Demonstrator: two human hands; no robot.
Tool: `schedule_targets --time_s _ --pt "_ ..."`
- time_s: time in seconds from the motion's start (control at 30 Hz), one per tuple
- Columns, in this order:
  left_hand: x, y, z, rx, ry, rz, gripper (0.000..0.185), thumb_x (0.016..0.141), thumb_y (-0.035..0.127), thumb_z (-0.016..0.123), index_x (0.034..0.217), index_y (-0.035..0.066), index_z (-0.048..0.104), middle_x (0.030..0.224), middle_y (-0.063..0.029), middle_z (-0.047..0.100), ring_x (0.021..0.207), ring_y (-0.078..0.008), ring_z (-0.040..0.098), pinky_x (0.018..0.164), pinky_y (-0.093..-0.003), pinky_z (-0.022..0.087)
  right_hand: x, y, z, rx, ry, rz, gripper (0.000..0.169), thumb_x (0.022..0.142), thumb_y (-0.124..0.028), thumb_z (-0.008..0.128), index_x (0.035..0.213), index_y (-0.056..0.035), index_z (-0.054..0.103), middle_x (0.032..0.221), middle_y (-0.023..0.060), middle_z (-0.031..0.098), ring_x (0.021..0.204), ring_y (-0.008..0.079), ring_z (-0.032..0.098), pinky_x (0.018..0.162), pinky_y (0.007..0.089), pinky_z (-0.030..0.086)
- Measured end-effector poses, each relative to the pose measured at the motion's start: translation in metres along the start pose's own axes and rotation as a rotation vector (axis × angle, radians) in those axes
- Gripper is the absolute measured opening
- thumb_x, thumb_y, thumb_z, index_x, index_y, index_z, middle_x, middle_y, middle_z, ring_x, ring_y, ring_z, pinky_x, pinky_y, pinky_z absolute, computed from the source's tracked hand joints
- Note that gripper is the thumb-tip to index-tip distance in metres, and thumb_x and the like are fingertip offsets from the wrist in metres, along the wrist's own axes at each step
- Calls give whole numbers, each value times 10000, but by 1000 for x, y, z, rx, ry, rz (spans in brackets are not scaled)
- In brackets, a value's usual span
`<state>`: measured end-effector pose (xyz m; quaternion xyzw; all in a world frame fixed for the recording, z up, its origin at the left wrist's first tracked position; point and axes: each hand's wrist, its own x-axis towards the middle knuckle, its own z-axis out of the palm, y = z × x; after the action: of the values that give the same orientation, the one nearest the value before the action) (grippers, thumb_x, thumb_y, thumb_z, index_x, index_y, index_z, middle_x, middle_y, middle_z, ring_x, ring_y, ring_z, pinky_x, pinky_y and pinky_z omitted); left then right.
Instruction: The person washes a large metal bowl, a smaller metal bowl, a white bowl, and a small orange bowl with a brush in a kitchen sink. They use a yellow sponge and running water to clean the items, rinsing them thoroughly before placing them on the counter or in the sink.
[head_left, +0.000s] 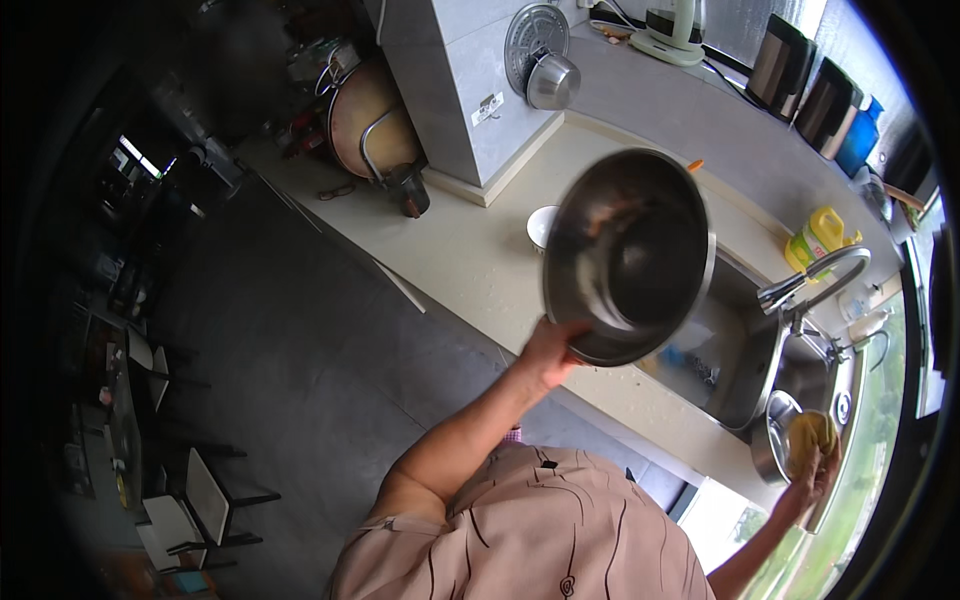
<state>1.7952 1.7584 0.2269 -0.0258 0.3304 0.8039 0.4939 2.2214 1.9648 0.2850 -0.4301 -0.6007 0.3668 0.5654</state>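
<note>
My left hand (553, 352) grips the rim of a large stainless steel basin (660, 262). The basin is tilted up above the countertop and the near end of the sink, its inside facing me. At the far right, my right hand (816, 469) holds a yellow piece, a cloth or sponge (810, 439), over a steel pot or bowl (772, 442) at the counter's end. Below the basin, the large sink bowl (739, 360) holds blurred blue and silvery items that I cannot make out. Partly hidden behind the basin's left edge is a white bowl (541, 226) on the countertop.
A curved faucet (851, 255) rises behind the sink, beside a yellow detergent jug (821, 232). An electric kettle (671, 30) and a blue bottle (859, 139) line the window ledge. Round cutting board (375, 120) leans at the upper left. Chairs (206, 495) stand left.
</note>
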Motion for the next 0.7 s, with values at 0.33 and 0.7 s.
schedule_targets --time_s 0.33,0.7 --pt "3 -129 40 107 -87 -373 82 862 -59 594 939 -73 617 931 -172 692 848 -251 712 762 -336 612 11 31 63 -397 52 -432 307 934 24 543 1222 -62 605 1111 108 600 1016 233 606 859 335 511" --pt "5 -170 47 -20 -208 -686 330 943 103 499 1164 -142 507 958 -296 620 512 -133 501 403 -202 396 -26 -29 122 462 -17 -229 324 938 11 583 1256 -50 580 1233 70 575 1119 144 548 980 271 421"
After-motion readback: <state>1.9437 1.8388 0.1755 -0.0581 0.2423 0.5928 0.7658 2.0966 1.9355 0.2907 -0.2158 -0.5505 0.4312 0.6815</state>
